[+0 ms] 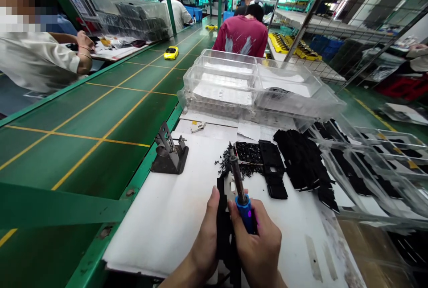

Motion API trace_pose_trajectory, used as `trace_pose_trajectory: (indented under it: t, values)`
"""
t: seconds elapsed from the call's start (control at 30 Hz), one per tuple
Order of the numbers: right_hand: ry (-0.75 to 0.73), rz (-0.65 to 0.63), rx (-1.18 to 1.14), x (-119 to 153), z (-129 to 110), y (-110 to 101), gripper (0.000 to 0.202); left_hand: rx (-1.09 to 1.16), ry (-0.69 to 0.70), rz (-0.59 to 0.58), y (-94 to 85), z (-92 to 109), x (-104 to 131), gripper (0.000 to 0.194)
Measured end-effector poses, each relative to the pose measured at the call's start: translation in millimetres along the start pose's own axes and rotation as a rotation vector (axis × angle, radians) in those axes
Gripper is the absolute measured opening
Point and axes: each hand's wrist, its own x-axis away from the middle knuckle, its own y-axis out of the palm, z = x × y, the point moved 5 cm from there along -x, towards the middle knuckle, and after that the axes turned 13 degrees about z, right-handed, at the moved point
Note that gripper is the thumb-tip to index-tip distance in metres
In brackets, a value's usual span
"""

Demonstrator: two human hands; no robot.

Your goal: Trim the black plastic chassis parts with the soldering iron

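Note:
My right hand (262, 243) is closed round the blue handle of a soldering iron (244, 212), whose dark metal shaft points up and away from me. In my left hand (204, 234) is a long black plastic part (223, 230), gripped along its left side just beside the iron. My right fingers are close against that part; whether they also hold it I cannot tell. Beyond the iron's tip lies a heap of small black pieces (249, 152), partly spread over the white table (160, 225). Flat black plastic parts (273, 163) lie right of the heap.
A metal iron stand (170, 154) is at the table's left edge. Clear plastic trays (254, 83) are stacked at the back. A pile of black parts (301, 161) lies right. Leftward runs a green conveyor (110, 118) carrying a yellow toy car (170, 53). Other people sit nearby.

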Motion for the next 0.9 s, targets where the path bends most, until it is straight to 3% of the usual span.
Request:
trace_pose_trajectory:
  t: [0.27, 0.53, 0.73, 0.9]
  values:
    - [0.111, -0.143, -0.073, -0.4, 12.3, 9.4, 0.011, -0.03, 0.012, 0.026, -10.7, 3.6, -9.9, 0.075]
    - [0.706, -0.321, -0.35, 9.3, 48.3, 12.1, 0.026, 0.002, 0.176, -0.079, -11.8, 25.6, -17.7, 0.028]
    - [0.946, -0.146, -0.421, 16.0, 56.3, 11.9, 0.044, -0.01, 0.169, -0.066, -8.2, 25.2, -23.6, 0.028]
    - [0.764, -0.062, -0.191, 3.2, 53.8, -7.4, 0.038, -0.071, 0.244, 0.083, -9.1, 26.8, -24.5, 0.023]
